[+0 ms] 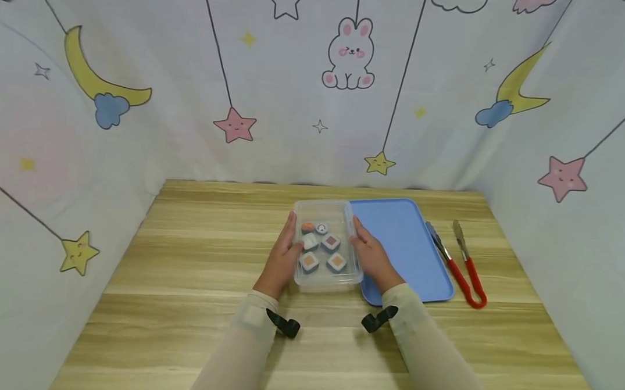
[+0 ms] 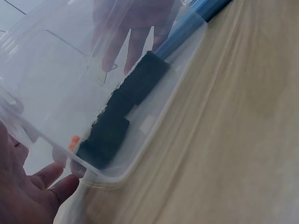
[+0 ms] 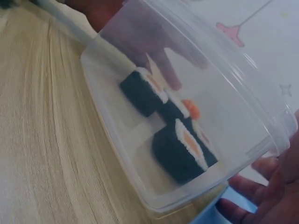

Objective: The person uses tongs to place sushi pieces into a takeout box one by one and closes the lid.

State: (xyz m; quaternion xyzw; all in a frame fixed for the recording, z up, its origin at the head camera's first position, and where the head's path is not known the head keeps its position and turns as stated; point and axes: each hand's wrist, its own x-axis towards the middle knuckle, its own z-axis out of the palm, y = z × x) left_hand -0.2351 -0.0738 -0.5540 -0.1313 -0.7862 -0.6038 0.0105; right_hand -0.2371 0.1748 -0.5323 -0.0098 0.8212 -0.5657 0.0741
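A clear plastic container (image 1: 329, 280) with a lid is between my two hands in the head view. My left hand (image 1: 279, 263) grips its left side, the thumb over the lid's edge. On the opposite side my right hand (image 1: 374, 260) holds it the same way. Inside lie several sushi pieces (image 1: 310, 262), dark-wrapped with white rice, as the right wrist view shows; one orange-topped piece (image 1: 307, 227) is near the far left corner. Through the clear walls, fingers show spread against the sides. Whether the container's base touches the table cannot be told.
A blue tray (image 1: 409, 255) lies right of the container, partly behind my right hand. Beside its right edge are red-handled metal tongs (image 1: 467, 269), their arms spread apart. The wooden table (image 1: 190, 270) meets a patterned white curtain (image 1: 300, 155) at the back and sides.
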